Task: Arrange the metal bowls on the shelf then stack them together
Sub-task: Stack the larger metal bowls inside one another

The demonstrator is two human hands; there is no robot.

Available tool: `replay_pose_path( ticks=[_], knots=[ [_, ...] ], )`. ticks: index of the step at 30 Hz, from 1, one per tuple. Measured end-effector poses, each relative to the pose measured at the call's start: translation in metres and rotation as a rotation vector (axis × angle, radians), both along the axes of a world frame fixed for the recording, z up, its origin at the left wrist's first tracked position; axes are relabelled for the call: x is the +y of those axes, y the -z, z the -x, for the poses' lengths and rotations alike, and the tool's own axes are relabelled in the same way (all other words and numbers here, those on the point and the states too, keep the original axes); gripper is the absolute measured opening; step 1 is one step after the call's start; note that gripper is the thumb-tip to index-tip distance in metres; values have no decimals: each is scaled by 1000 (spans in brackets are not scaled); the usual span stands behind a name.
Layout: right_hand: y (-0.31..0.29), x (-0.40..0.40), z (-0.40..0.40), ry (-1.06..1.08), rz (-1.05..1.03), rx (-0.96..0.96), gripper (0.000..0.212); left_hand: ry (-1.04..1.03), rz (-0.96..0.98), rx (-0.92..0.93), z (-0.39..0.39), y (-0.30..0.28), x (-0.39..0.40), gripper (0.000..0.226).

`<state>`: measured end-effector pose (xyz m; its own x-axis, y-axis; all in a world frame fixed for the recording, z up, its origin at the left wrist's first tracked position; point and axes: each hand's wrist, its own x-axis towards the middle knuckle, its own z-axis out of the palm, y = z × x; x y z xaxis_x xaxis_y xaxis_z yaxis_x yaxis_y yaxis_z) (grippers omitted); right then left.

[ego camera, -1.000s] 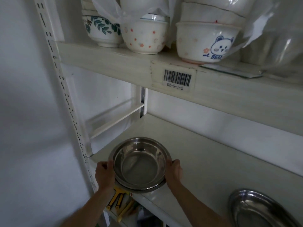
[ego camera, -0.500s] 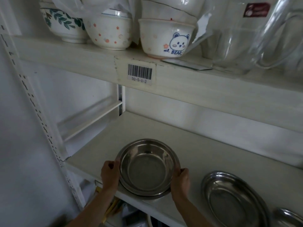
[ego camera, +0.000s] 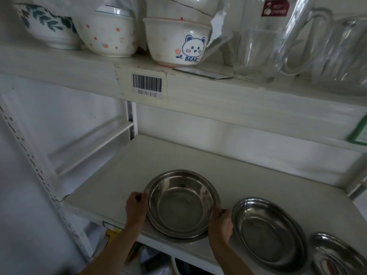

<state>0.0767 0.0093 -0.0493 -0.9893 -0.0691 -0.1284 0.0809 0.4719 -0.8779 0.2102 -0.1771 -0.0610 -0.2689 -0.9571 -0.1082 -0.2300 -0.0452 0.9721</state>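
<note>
Dim, flat, greenish light, perhaps from 1 o'clock, leaves soft glints in the round metal bowl (ego camera: 181, 203) and glass jug (ego camera: 264, 39), while wide-angle bending and blur smear the perforated upright (ego camera: 29, 157) at 9 o'clock.

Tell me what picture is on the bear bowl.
A blue-outlined bear face on the bear bowl, head view.

I read "D2-5-1-2" under a barcode on the white label (ego camera: 147, 84) stuck to the front edge of the upper shelf (ego camera: 248, 104). Just above and right of that label, a ceramic bowl (ego camera: 175, 41) carries "BEAR" beneath a blue bear drawing. Farther right, the glass pitcher's dark red sticker (ego camera: 275, 8) is too blurred to read.
</note>
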Motion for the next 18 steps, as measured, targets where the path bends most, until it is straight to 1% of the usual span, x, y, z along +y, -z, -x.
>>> replay_pose_path(
  ticks=[3, 6, 10, 14, 16, 18],
  knots=[
    [-3, 1, -1, -4, 5, -31, 39, 21, 12, -19, 0, 2, -4, 32],
    [-5, 3, -2, -35, 2, -31, 34, 47, 43, -75, 0, 3, -7, 32],
    [-8, 10, -3, -91, -26, 34, 28, -25, 95, -115, 4, -8, -10, 30],
    [-21, 14, -3, -147, -87, 101, 33, -75, 251, -120, 11, -26, -5, 35],
    [-29, 19, -4, -164, -93, 130, 40, -56, 301, -72, 19, -41, 5, 32],
    [-36, 26, -2, -169, -62, 179, 44, 12, 355, -23, 29, -55, 23, 28]
  ],
)
